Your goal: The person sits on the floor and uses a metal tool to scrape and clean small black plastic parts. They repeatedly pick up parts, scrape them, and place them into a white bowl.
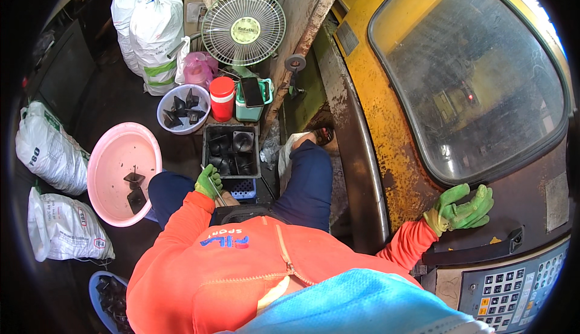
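Note:
My left hand, in a green glove, is closed around a thin metal rod above my left thigh. What kind of tool the rod belongs to I cannot make out. Just beyond that hand, a dark rectangular bin holds several black moulded parts. Out to the right, my right hand, also green-gloved, has its fingers stretched and holds nothing. It is beside the lower edge of a yellow machine door with a large window, above a black handle.
A pink basin with two dark parts stands left. Ahead are a white basin, a red jug, a green container with a phone and a fan. White sacks line the left. A button panel is lower right.

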The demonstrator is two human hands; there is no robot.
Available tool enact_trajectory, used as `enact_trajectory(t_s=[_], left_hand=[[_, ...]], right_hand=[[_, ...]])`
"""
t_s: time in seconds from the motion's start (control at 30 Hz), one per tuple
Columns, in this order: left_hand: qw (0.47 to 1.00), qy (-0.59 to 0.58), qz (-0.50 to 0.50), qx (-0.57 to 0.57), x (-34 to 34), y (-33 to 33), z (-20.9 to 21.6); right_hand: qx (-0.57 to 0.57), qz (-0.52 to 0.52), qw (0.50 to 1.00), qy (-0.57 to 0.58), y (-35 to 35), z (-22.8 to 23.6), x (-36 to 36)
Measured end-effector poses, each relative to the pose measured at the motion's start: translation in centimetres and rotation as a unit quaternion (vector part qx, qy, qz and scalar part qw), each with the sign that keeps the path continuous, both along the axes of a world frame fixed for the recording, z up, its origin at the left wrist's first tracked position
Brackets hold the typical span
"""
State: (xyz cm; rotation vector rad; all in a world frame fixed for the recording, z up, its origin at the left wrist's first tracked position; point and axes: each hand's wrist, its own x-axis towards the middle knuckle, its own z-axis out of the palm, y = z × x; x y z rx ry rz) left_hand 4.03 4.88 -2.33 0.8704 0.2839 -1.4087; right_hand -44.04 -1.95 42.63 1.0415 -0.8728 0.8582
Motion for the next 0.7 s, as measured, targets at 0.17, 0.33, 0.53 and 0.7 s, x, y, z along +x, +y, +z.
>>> enact_trajectory(t_s=[0.17,0.33,0.53,0.7], left_hand=[[1.0,0.003,-0.005,-0.016,0.2,0.1,-0.2],[1.0,-0.002,-0.011,-0.02,0.2,0.0,-0.9],[1.0,-0.012,-0.007,-0.015,0.3,0.1,-0.9],[1.0,-0.022,-0.013,-0.001,0.3,0.2,-0.1]], right_hand=[[0.004,-0.007,1.0,-0.012,0.1,-0.1,0.2],[0.011,0.026,1.0,-0.012,0.0,0.0,0.1],[0.017,0.033,0.999,-0.007,-0.3,0.0,-0.4],[-0.002,0.014,1.0,-0.011,-0.4,-0.2,-0.4]])
